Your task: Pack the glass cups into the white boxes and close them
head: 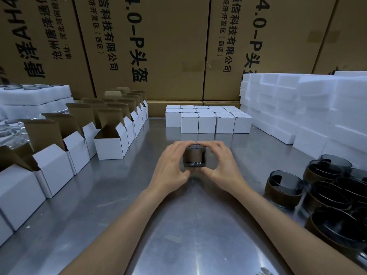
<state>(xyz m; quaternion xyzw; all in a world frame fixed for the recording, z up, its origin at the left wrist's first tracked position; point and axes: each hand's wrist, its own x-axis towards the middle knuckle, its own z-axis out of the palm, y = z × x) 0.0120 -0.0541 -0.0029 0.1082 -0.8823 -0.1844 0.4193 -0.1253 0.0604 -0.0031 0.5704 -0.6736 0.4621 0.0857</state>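
In the middle of the steel table (123, 195), both hands cup one dark glass cup (194, 156) just above the surface. Left hand (170, 165) has fingers curled over the top rim, thumb under the base; right hand (220, 165) mirrors it. Two-sided hold likely because glass is slippery and breakable. The cup seems to lie on its side, base toward the camera, but the dark glass makes this hard to read.

More cups (325, 187) cluster at right, near the right arm, an easy supply pile. Open white boxes (111, 143) run in a row along the left, flaps standing up so a cup can drop straight in; the nearest open one is well apart from the held cup, up and left. Closed boxes (208, 121) sit squared together at the back centre, out of the working lane, apparently finished. White foam blocks (297, 108) stack at right rear, foam trays (33, 94) far left. Brown cartons (158, 46) wall off the back.

Judged step: cup picked, not yet boxed. Next move would go left to an open box.
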